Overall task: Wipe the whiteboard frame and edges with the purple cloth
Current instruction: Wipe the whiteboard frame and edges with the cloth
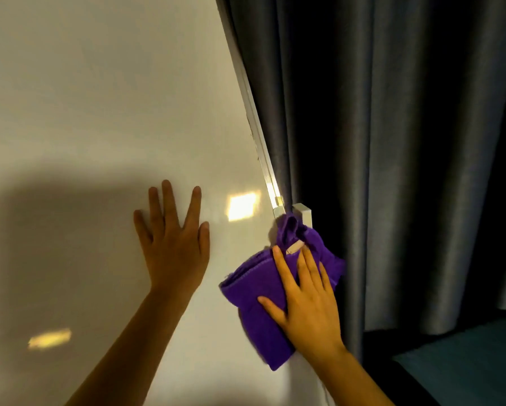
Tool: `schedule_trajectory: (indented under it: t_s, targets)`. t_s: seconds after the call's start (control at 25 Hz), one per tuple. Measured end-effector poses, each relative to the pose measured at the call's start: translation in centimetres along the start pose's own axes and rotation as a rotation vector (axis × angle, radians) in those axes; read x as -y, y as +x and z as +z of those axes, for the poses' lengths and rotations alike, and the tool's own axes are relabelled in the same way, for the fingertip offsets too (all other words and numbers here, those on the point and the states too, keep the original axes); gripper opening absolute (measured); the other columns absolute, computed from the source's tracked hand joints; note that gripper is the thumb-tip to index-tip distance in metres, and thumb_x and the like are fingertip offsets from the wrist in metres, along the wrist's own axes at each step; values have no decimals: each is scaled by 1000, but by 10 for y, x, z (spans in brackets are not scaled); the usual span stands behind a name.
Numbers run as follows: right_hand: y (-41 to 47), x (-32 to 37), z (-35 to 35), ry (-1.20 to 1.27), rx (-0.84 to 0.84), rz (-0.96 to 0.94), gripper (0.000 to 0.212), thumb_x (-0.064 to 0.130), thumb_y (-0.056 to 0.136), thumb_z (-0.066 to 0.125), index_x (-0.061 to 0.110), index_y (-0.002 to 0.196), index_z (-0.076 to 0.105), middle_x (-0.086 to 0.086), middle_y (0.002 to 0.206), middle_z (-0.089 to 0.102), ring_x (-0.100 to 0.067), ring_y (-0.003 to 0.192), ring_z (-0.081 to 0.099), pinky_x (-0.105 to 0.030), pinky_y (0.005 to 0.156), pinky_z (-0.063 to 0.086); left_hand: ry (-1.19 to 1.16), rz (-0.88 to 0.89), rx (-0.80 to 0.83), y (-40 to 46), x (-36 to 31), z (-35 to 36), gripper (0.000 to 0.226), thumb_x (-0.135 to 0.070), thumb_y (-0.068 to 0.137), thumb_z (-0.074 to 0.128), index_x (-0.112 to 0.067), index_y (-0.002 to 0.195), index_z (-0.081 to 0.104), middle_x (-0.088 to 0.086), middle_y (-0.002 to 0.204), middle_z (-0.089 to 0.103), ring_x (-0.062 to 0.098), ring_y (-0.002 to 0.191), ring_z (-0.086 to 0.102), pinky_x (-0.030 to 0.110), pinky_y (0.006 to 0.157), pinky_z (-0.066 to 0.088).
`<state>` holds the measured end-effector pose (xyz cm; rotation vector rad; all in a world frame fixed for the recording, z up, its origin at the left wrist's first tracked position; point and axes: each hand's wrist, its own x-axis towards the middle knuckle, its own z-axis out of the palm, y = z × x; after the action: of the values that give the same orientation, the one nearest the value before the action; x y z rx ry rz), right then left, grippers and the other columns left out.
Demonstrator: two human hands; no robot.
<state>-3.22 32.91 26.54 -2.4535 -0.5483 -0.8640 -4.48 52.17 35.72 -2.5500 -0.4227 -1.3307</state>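
Note:
The whiteboard (99,112) fills the left of the head view, its pale frame (256,124) running diagonally down its right edge. A crumpled purple cloth (254,291) lies against the board's right edge, its top bunched over the frame near a white bracket (304,213). My right hand (304,300) presses flat on the cloth, fingers spread over it. My left hand (174,232) rests flat on the bare board surface to the left of the cloth, fingers apart, holding nothing.
A dark grey curtain (392,142) hangs right behind the frame and touches it. A dark floor or ledge (465,361) shows at the lower right. Bright light reflections (241,205) sit on the board.

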Motion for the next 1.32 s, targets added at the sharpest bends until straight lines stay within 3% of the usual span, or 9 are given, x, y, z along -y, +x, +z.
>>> schedule_trajectory:
  t_s: [0.08, 0.16, 0.32, 0.44, 0.6, 0.84, 1.04, 1.2, 1.32]
  targets:
    - [-24, -1, 12, 262, 18, 173, 75, 79, 76, 23, 50, 138, -6, -9, 145, 38, -30, 130, 40, -46, 102, 35, -5, 38, 36, -14, 0, 3, 64, -54, 90, 11, -27, 149, 11, 14, 157, 8, 37, 144, 7, 58, 113, 9]
    - [-33, -1, 19, 410, -19, 313, 77, 81, 69, 29, 59, 132, -10, -9, 146, 34, -29, 129, 38, -44, 96, 43, 7, 48, 50, -33, -5, 6, 67, -58, 88, 12, -29, 148, 11, 15, 157, 9, 39, 144, 6, 60, 112, 8]
    - [-28, 0, 20, 289, -124, 256, 80, 72, 70, 37, 41, 138, 9, -15, 141, 42, -37, 120, 46, -41, 73, 53, 36, 46, 79, -68, -15, 11, 68, -62, 86, 18, -33, 148, 11, 15, 157, 9, 41, 143, 5, 64, 109, 8]
    - [-25, -2, 24, 187, -139, 171, 78, 69, 72, 38, 34, 139, 18, -18, 138, 44, -40, 115, 50, -39, 66, 53, 9, -22, 85, -86, -21, 13, 68, -61, 86, 16, -33, 148, 10, 14, 157, 12, 40, 143, 9, 62, 109, 8]
    - [-31, -10, 26, 184, -146, 88, 80, 68, 73, 39, 30, 141, 22, -18, 140, 42, -40, 116, 50, -43, 72, 53, 6, -105, 65, -120, -27, 18, 65, -60, 88, 12, -33, 147, 7, 13, 157, 13, 38, 143, 12, 60, 109, 6]
    - [-103, -36, 51, 322, -22, 58, 82, 68, 70, 41, 40, 139, 7, -18, 142, 39, -37, 108, 57, -40, 75, 52, 29, -295, 96, -191, -40, 30, 62, -57, 92, 11, -30, 148, 8, 11, 156, 21, 35, 142, 20, 62, 106, 12]
    - [-162, -53, 62, 262, 80, 92, 84, 70, 67, 41, 43, 137, 4, -21, 142, 37, -42, 108, 56, -47, 72, 56, -44, -366, 120, -254, -46, 40, 63, -60, 89, 4, -33, 145, -9, 6, 157, 0, 28, 145, -9, 56, 112, -3]
    - [-106, -40, 55, 291, -14, 37, 84, 68, 71, 40, 36, 142, 9, -17, 146, 29, -36, 118, 49, -39, 78, 51, -28, -364, 153, -272, -44, 47, 63, -61, 88, -4, -35, 144, -13, 0, 154, -22, 23, 143, -21, 52, 111, -13]
    - [-76, -36, 52, 346, -72, -31, 83, 66, 73, 42, 32, 143, 10, -15, 148, 27, -32, 120, 48, -33, 79, 47, -9, -359, 154, -276, -42, 52, 64, -62, 87, -4, -35, 144, -14, 1, 154, -23, 27, 143, -12, 51, 110, -12]
